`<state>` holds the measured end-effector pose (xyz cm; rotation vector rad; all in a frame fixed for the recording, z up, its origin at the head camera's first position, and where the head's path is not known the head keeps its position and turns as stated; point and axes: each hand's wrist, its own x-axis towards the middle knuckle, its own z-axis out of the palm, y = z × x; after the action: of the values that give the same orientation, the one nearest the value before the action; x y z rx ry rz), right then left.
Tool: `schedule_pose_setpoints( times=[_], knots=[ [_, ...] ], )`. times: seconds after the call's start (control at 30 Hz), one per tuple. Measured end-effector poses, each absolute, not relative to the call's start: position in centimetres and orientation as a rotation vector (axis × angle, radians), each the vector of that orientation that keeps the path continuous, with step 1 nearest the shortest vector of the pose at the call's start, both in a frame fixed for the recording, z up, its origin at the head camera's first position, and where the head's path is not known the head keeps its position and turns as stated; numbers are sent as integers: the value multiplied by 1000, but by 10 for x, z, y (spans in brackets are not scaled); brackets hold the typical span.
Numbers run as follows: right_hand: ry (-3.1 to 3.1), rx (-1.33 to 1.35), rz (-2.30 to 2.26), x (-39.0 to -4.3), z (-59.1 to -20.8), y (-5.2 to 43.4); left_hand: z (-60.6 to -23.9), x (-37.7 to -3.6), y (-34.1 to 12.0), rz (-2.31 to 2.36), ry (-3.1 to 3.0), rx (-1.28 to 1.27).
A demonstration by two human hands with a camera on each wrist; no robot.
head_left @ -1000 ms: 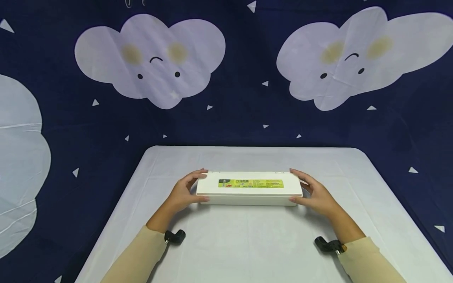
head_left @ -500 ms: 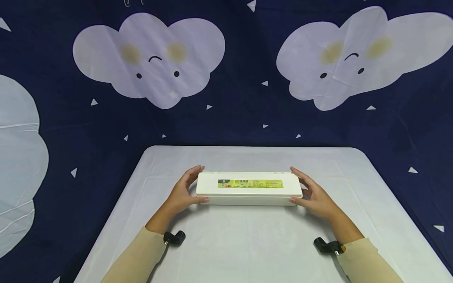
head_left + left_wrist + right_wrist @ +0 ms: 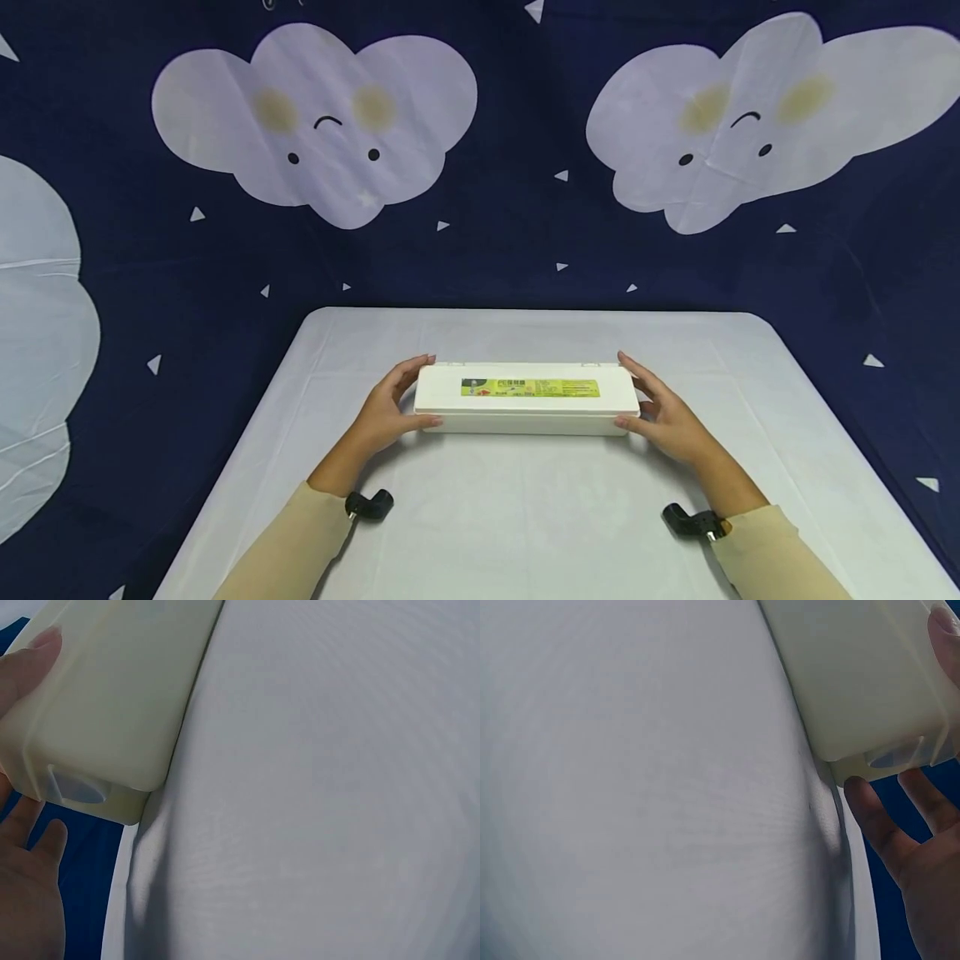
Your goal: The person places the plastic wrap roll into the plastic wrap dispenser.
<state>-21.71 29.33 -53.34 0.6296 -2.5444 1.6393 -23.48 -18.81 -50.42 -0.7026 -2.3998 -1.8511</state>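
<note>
Lying mid-table (image 3: 525, 517), long white box (image 3: 527, 400) being held between left hand (image 3: 384, 412) and right hand (image 3: 667, 417), fingers curling round both short ends.

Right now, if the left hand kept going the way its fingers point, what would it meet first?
The left hand already touches the white box at its left end, so it would likely just press that end; nothing lies between them.

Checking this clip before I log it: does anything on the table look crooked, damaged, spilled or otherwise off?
Nothing stands out. The white box lies flat and square on the table, lid closed, with no visible damage or spill. The left hand and right hand hold its two ends.
</note>
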Motion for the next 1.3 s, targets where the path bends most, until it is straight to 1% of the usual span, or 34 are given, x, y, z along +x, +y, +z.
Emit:
schedule_pose_setpoints(
  times=[0.17, 0.37, 0.77, 1.07, 1.3],
  knots=[
    [-2524, 648, 1643, -218, -533, 292, -522, -246, -193, -1834, -2394, -705],
    [-2509, 661, 1646, -218, -531, 292, -527, -250, -196, -1820, -2374, -722],
    [-2543, 630, 1568, -218, -526, 289, -526, -251, -198, -1690, -2499, -725],
    [-2583, 596, 1522, -217, -532, 292, -520, -252, -201, -1510, -2617, -743],
    [-2674, 583, 1425, -216, -525, 293, -516, -252, -203, -1454, -2661, -760]
  ],
)
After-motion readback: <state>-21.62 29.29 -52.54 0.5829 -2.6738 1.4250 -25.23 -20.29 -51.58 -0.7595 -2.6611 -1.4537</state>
